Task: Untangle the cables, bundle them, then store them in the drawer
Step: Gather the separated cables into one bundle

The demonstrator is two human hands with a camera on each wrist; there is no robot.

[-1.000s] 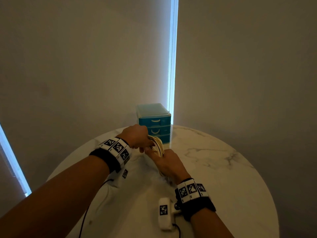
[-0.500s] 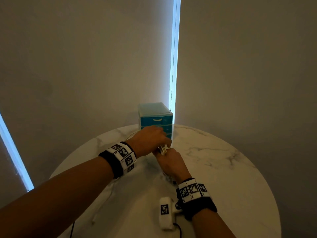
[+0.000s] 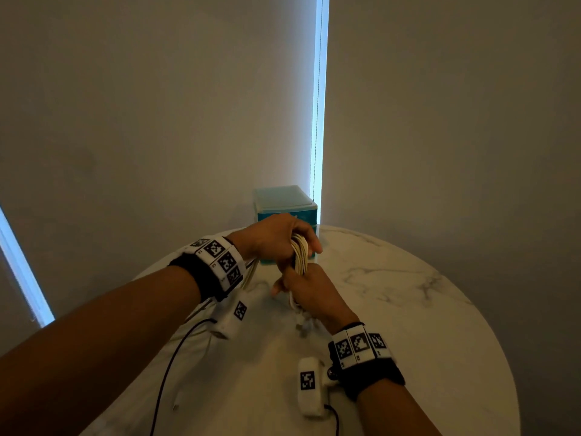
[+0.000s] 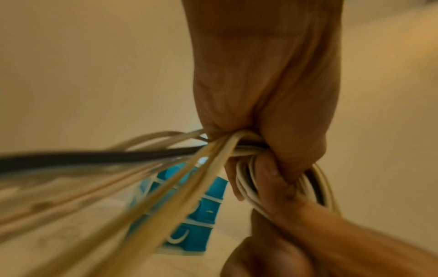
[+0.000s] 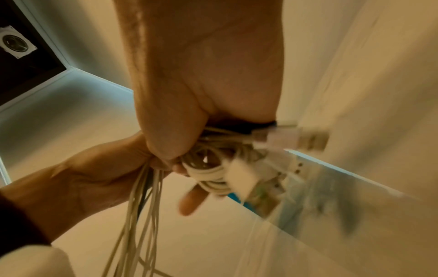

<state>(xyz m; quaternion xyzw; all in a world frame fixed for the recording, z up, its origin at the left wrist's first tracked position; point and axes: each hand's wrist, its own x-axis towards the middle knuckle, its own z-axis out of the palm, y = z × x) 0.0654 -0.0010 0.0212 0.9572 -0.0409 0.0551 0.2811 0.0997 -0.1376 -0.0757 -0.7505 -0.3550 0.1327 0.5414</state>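
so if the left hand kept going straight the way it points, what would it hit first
Probably the blue drawer unit. The left hand, gripping the cable bundle, points toward it, and the unit sits right behind the knuckles in the head view. How much gap remains is unclear.

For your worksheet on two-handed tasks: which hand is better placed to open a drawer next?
Probably the left hand: it is nearest the blue drawer unit, though its grip holds the cables, as does the right hand.
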